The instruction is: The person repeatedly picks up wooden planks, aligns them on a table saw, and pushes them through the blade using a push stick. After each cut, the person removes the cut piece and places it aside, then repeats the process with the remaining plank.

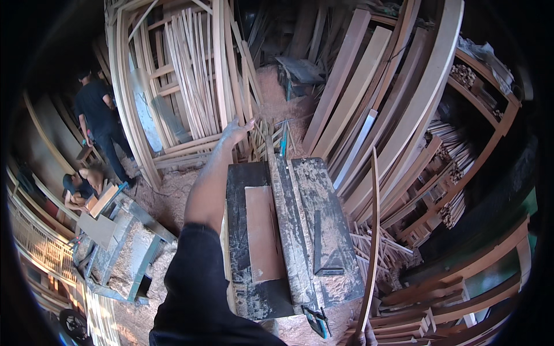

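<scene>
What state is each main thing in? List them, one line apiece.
Worktable: dusted with sawdust
Wooden bar: laid lengthwise, dusty
Near clamp: at the bar's near end
Brown panel: lying flat
Black L-shaped piece: lying flat
Long strip: held at its lower end
Right hand: closed, partly visible
Left hand: stretched out, open
Tall planks: leaning

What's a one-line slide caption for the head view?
Left hand extended past a dusty worktable, right hand gripping a long, thin wooden strip.
</scene>
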Demonstrator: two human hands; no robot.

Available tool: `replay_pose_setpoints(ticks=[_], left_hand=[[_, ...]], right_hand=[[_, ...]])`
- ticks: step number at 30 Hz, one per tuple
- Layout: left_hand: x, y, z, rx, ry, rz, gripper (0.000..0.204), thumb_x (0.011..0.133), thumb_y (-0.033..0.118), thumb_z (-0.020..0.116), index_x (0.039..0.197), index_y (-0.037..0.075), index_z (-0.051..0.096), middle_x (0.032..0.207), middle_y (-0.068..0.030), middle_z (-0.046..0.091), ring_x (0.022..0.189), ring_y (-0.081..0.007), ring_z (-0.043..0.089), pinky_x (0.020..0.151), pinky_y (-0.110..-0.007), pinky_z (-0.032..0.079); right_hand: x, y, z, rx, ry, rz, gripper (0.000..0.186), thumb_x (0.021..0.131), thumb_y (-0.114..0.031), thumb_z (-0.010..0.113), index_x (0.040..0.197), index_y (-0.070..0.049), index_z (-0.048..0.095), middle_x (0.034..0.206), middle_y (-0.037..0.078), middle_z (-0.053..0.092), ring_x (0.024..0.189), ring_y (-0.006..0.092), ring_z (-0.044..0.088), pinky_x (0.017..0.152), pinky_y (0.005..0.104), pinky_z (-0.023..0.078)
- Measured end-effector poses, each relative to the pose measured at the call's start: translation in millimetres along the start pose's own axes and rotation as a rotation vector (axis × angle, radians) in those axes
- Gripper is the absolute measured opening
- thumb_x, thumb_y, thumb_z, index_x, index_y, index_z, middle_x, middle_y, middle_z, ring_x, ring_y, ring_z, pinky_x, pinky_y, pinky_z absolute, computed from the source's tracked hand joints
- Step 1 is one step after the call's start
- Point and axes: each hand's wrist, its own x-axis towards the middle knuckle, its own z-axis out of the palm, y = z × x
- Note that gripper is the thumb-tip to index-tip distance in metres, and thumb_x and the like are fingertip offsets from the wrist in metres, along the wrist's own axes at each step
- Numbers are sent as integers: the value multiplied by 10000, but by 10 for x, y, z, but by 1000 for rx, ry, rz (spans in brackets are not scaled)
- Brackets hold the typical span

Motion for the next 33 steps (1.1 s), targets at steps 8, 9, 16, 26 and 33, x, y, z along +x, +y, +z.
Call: replay_pose_setpoints(ticks=[8, 9, 16, 26, 33], left_hand=[[-2583, -2312, 150, 192, 521, 249, 273, 919, 178, 645, 1176, 89, 657, 1274, -185, 619, 1180, -376, 567, 1000, -499, 400], [-3115, -2549, 69, 221, 454, 138, 285, 915, 160, 635, 1190, 87, 646, 1274, -183, 614, 1181, -377, 554, 997, -507, 388], [-5746, -2798, 384, 390, 241, -340, 762, 806, 470, 744, 1372, 30, 485, 1370, -202, 507, 1280, -374, 457, 1060, -532, 309], [-5786, -2780, 783, 520, 100, -398, 1009, 797, 543, 707, 1495, -32, 261, 1403, -339, 389, 1279, -498, 400, 1052, -593, 324], [-5687, -2141, 307, 189, 130, -295, 840, 813, 425, 725, 1429, -28, 377, 1297, -255, 538, 1206, -387, 519, 989, -502, 431]], right_hand=[[317, -22, -27, -23, 62, -52, 440, 1015, -176, 519, 1428, -37, 462, 606, -67, 416, 432, 24, 331, 377, 192, 272], [386, -12, -110, -159, 42, -96, 442, 1017, -191, 520, 1431, -49, 461, 600, -63, 387, 430, 19, 334, 359, 199, 263], [1288, 1161, -750, -499, -62, -316, 444, 1027, -235, 527, 1446, -97, 482, 583, -73, 400, 444, -1, 309, 362, 240, 184], [1995, 2125, -624, -1247, -302, -416, 498, 1008, -247, 471, 1493, -168, 394, 1426, 142, 513, 1070, 446, 620, 843, 533, 524], [1728, 2137, -1129, -1167, 191, -753, 500, 977, -303, 572, 1402, -50, 507, 1361, 329, 465, 1222, 478, 496, 975, 536, 449]])
